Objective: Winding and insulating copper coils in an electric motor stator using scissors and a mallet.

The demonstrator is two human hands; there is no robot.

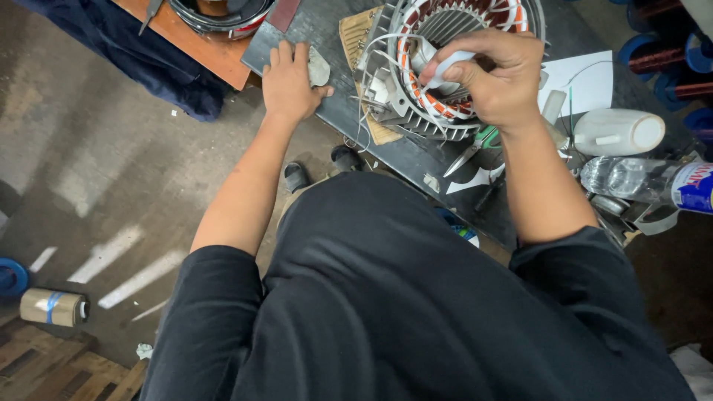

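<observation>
- Dark workbench (312, 30) carries a finned motor stator (445, 67) with copper windings.
- White plastic bottle (620, 132) lies right of it, beside a clear bottle (646, 180) with a blue label.
- Right hand (501, 78) pinches a white sleeve (449, 68) inside the stator bore.
- Left hand (288, 80) presses flat on a pale paper scrap (319, 68), fingers together.

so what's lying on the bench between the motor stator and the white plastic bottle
In the head view, scissors with green handles lie between the stator and the white bottle, under the right hand.

Motor stator (453, 59) top cut by frame edge; right hand (494, 78) hides part of windings; plastic bottle (653, 182) cut off right.
</observation>
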